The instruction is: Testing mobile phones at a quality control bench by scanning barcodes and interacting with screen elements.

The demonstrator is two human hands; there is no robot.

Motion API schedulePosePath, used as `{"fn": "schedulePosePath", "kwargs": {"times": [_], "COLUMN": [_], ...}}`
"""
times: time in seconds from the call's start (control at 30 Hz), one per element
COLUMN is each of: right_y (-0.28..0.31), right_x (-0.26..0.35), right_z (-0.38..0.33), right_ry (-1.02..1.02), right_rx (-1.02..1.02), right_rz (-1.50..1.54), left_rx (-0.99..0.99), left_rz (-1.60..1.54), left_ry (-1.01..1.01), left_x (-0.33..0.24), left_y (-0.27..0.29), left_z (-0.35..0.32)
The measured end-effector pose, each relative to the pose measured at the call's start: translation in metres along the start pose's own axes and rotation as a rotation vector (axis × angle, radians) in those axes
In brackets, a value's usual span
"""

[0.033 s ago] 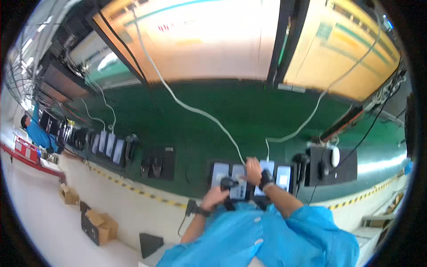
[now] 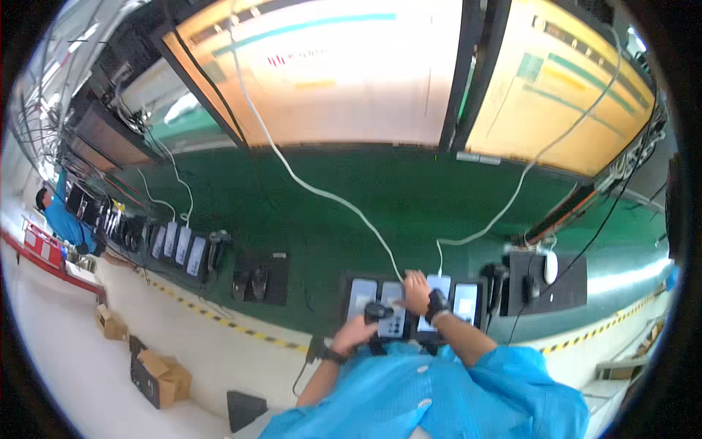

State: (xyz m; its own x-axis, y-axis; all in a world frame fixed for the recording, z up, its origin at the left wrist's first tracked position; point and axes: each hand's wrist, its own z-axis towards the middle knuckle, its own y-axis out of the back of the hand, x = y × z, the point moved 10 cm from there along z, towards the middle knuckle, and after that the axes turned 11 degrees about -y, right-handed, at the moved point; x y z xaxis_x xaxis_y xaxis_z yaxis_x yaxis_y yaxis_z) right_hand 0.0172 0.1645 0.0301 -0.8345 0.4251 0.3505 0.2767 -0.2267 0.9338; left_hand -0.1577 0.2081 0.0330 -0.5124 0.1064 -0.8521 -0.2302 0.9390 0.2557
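Note:
Four phones with lit screens lie in a row in a dark tray (image 2: 482,304), among them a left phone (image 2: 362,295), a second phone (image 2: 393,322) and a right phone (image 2: 465,300). My left hand (image 2: 354,334) is closed around a black rounded device (image 2: 377,312), seemingly a handheld scanner, over the second phone's left edge. Beside that phone's upper right lies my right hand (image 2: 417,293), fingers stretched forward, thumb toward the screen. A white cable (image 2: 365,219) ends near its fingertips. Its palm partly covers the third phone (image 2: 439,282). Black devices are strapped to both wrists.
Large lit screens (image 2: 351,73) stand behind the green bench (image 2: 292,241). A black scanner (image 2: 496,289) and a mat (image 2: 567,285) with a white mouse (image 2: 550,267) are at right. More phones (image 2: 180,245) lie left. Cardboard boxes (image 2: 172,373) sit on the floor; a person (image 2: 66,219) stands far left.
The view has tilted slightly, so the screens and bench sit lower in it. Both hands keep nearly the same place over the phones.

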Motion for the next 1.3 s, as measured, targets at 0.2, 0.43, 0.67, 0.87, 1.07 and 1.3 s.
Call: {"fn": "schedulePosePath", "kwargs": {"times": [0.2,0.43,0.67,0.87,1.07,1.3], "right_y": [0.008,0.001,0.002,0.018,-0.029,-0.080], "right_x": [0.003,0.002,0.002,0.008,0.002,0.008], "right_z": [-0.013,-0.012,-0.008,-0.028,-0.061,-0.068], "right_ry": [0.015,0.003,-0.029,-0.116,-0.388,-0.445], "right_rx": [-0.141,0.110,0.131,-0.057,0.178,0.405], "right_rz": [0.051,0.037,0.084,0.153,0.320,0.379], "left_rx": [0.020,0.081,-0.199,-0.794,-0.804,-0.829], "left_rz": [-0.078,-0.272,-0.045,0.361,0.538,0.447], "left_ry": [-0.061,0.000,-0.059,-0.054,0.018,-0.565], "left_x": [0.005,0.017,0.039,0.054,0.071,-0.016], "left_y": [-0.017,-0.025,0.034,0.155,0.172,0.086], "left_z": [0.010,0.017,0.025,0.017,0.035,0.019]}}
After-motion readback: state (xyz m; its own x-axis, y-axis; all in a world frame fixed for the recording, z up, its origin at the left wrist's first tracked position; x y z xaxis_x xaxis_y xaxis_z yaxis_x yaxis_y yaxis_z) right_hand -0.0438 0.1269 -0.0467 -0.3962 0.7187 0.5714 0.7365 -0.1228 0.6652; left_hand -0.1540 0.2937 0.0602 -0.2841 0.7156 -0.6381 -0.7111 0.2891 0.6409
